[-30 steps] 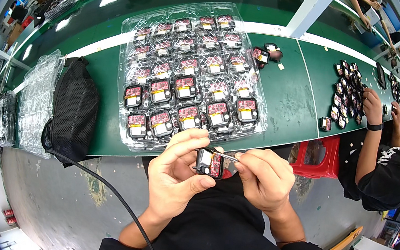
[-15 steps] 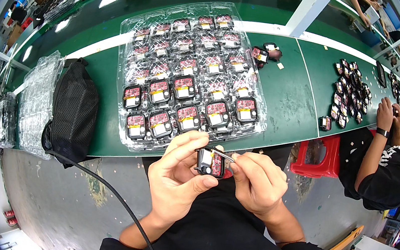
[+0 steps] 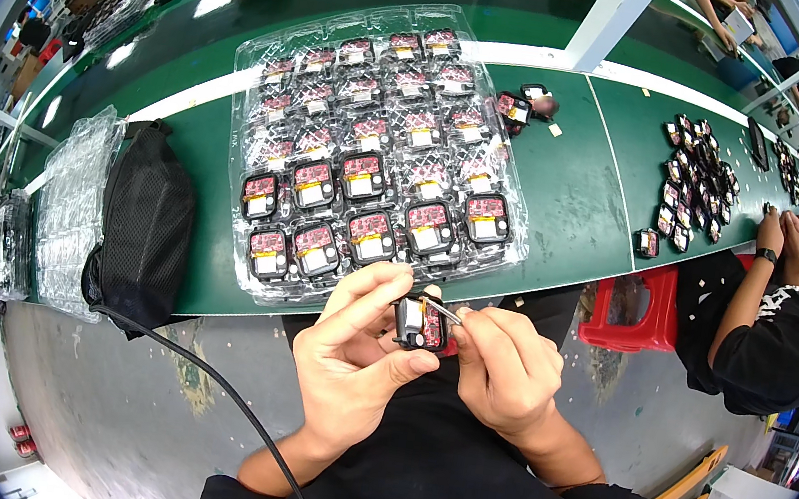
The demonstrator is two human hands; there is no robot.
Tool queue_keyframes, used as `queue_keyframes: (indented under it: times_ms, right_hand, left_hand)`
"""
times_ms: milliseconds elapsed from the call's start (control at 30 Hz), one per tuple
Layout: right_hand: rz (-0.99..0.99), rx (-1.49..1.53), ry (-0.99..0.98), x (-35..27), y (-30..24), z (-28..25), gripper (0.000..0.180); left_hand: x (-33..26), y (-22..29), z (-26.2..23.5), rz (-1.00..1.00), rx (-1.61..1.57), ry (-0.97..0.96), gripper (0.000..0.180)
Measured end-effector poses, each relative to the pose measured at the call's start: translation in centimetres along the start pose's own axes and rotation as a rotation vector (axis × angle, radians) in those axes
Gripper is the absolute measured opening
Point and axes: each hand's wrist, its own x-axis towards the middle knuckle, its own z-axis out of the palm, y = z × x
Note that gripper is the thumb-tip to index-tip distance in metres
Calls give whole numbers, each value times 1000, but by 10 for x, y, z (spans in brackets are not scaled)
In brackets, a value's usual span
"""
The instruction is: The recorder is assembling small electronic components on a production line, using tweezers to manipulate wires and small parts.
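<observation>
My left hand (image 3: 348, 369) grips a small black electronic device (image 3: 421, 324) by its edges, above the floor just in front of the table. The device lies open-faced, with a red circuit board and a whitish-silver block inside. Pinched in my right hand (image 3: 510, 373) is a pair of thin metal tweezers (image 3: 444, 311), pointing left. Their tip reaches the device's upper edge; the exact contact is too small to make out. Beyond my hands, a clear plastic tray (image 3: 510, 251) holds several similar devices in its pockets.
A black mesh bag (image 3: 148, 227) stands left of the tray, beside stacked clear trays (image 3: 72, 206). A black cable (image 3: 211, 379) runs toward me. More devices (image 3: 696, 183) lie heaped at right, near a co-worker's arm (image 3: 747, 290) and a red stool (image 3: 638, 316). A white post (image 3: 611, 20) rises behind.
My right hand has shifted slightly left, with the tweezers a little closer over the device. My left hand keeps its hold. The view has moved slightly; the co-worker's hands at right have lowered.
</observation>
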Motion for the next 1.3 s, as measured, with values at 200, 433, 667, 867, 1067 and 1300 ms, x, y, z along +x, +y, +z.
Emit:
queue_keyframes:
  times_ms: [200, 433, 667, 867, 1067, 1300]
  right_hand:
    - [48, 52, -32, -1, -1, -2, 23]
    - [56, 18, -76, 5, -4, -9, 24]
    - [-204, -80, -83, 16, 10, -17, 22]
    - [-286, -71, -58, 18, 12, -17, 25]
    - [-275, -72, -80, 17, 10, -16, 25]
    - [-330, -98, -22, 16, 10, -15, 25]
  left_hand:
    - [-2, -1, 1, -9, -15, -1, 65]
    - [-1, -3, -1, -19, -6, 23, 64]
    - [-6, 7, -12, -58, -48, 55, 69]
    - [-8, 10, -15, -102, -48, 70, 72]
    - [-8, 11, -14, -115, -51, 90, 70]
    - [-3, 18, -11, -116, -87, 62, 70]
